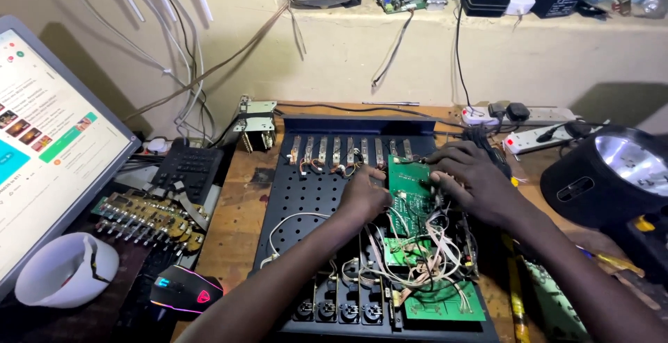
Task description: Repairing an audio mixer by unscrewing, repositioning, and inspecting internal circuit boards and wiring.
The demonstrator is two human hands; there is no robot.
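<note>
A dark blue perforated metal chassis (pixel 306 197) lies open on the wooden bench. A green circuit board (pixel 409 190) sits in it among a tangle of white and brown wires (pixel 424 245). My left hand (pixel 363 195) presses against the board's left edge, fingers curled on it. My right hand (pixel 467 177) rests on the board's right edge, fingertips at its top right corner. Two more green boards (pixel 445 302) lie lower in the chassis. A row of metal slider parts (pixel 348 149) lines the chassis's far side.
A monitor (pixel 49 141) stands at the left, with a white bowl (pixel 62 272) and a lit mouse (pixel 184 291) below it. A board with several knobs (pixel 146 219) and a black keypad (pixel 188 169) lie left of the chassis. Power strips (pixel 536 126) and a black lamp (pixel 612 169) sit right.
</note>
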